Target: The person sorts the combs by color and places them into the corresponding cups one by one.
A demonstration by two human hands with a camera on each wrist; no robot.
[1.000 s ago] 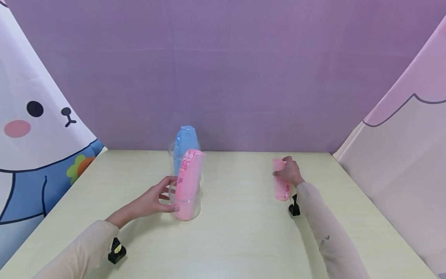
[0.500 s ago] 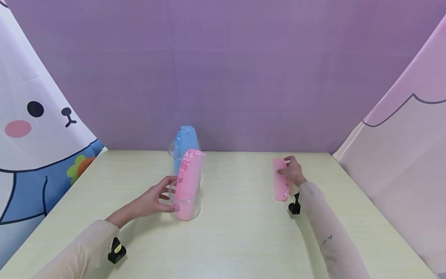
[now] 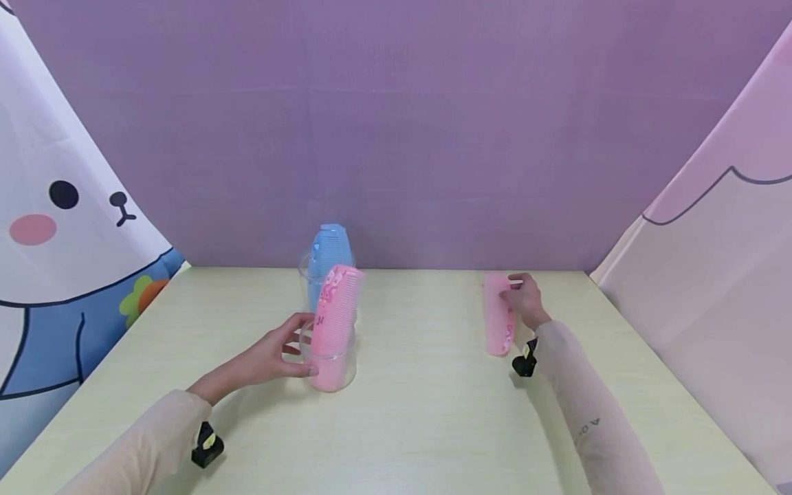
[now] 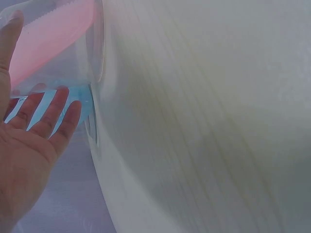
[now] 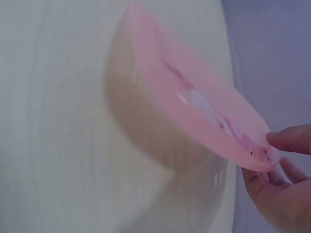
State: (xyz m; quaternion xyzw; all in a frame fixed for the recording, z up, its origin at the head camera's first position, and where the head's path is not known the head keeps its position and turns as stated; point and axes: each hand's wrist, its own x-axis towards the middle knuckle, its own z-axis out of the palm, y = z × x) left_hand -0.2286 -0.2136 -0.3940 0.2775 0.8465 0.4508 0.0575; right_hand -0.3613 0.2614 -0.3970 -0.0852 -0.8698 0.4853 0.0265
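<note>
My left hand [image 3: 272,354] curls its fingers around a clear plastic cup [image 3: 334,364] standing on the pale table [image 3: 421,412]; a pink comb [image 3: 337,313] stands in that cup. In the left wrist view the left hand's fingers [image 4: 43,116] lie against the clear cup [image 4: 92,53] with the pink comb [image 4: 48,34] inside. Behind it stands a second clear cup [image 3: 307,275] with a blue comb [image 3: 329,249]. My right hand [image 3: 522,299] pinches another pink comb [image 3: 498,316] at its far end, lifted off the table. The right wrist view shows this comb [image 5: 194,111] tilted above its shadow.
Purple cloth forms the back wall [image 3: 396,137]. A cartoon-rabbit curtain [image 3: 56,227] hangs at the left and a pink curtain [image 3: 711,275] at the right. Black wrist-camera mounts [image 3: 207,443] sit on both sleeves.
My right hand has lifted the pink comb off the table and drawn it slightly back and up. The left hand and both cups have stayed still.
</note>
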